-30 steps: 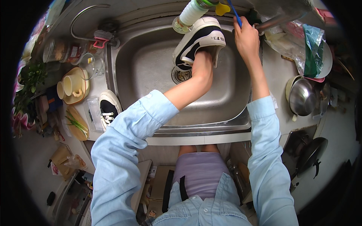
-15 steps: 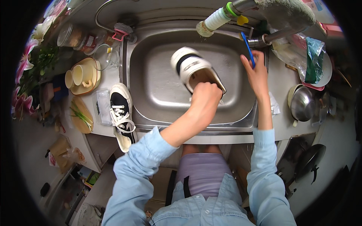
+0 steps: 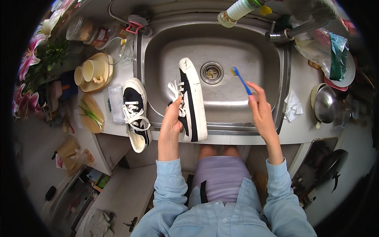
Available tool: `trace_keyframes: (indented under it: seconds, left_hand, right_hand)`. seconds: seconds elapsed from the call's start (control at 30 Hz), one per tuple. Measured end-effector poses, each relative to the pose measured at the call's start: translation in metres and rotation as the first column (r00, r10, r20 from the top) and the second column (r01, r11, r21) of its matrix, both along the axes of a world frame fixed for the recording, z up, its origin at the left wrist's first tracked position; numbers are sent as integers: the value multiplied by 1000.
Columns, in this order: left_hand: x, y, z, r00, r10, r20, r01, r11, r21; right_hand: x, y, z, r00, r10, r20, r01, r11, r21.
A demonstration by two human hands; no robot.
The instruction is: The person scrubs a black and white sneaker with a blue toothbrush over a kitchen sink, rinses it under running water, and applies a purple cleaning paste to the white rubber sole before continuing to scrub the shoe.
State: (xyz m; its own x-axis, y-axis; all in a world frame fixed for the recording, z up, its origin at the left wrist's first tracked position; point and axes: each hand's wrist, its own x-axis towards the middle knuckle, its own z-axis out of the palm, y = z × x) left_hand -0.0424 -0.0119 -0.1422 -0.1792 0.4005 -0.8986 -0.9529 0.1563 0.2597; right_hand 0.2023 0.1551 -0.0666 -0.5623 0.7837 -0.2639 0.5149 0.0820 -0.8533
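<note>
My left hand [image 3: 172, 118] is closed on a black and white sneaker [image 3: 192, 102], gripping it by the laced upper. The shoe is turned on its side over the sink's left part, toe pointing away and its white sole edge facing up. Between the fingers of my right hand [image 3: 261, 108] is a blue toothbrush [image 3: 241, 80], its yellowish bristles out over the sink [image 3: 252, 51], right of the drain [image 3: 212, 73]. The matching sneaker [image 3: 135, 114], with white laces, lies on the counter at the sink's left rim.
A faucet [image 3: 282, 36] and a white hose end [image 3: 237, 14] reach over the sink's far side. To the left are a tray with cream mugs [image 3: 93, 70], a board with green onions [image 3: 91, 115] and glass jars [image 3: 81, 29]. Rightward lie crumpled tissue [image 3: 293, 106] and a metal pot [image 3: 325, 103].
The sneaker has come nearer and left, turned from opening-up to side-on; my left hand now holds its upper. My right hand has drawn nearer, bringing the toothbrush down from by the faucet.
</note>
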Motion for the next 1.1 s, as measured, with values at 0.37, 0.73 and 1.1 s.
trace_keyframes:
  seconds: [0.37, 0.73, 1.1]
  left_hand:
    - [34, -12, -25, 977, 2, -211, -20, 996, -84]
    - [37, -2, -18, 969, 75, -236, -65, 997, 48]
    - [42, -5, -25, 981, 78, -179, -77, 997, 14]
  right_hand:
    - [-65, -37, -26, 974, 225, 3, -225, 974, 0]
    - [-32, -81, -1, 967, 243, 75, -239, 969, -57]
    - [-83, -78, -26, 984, 141, 108, -143, 990, 7]
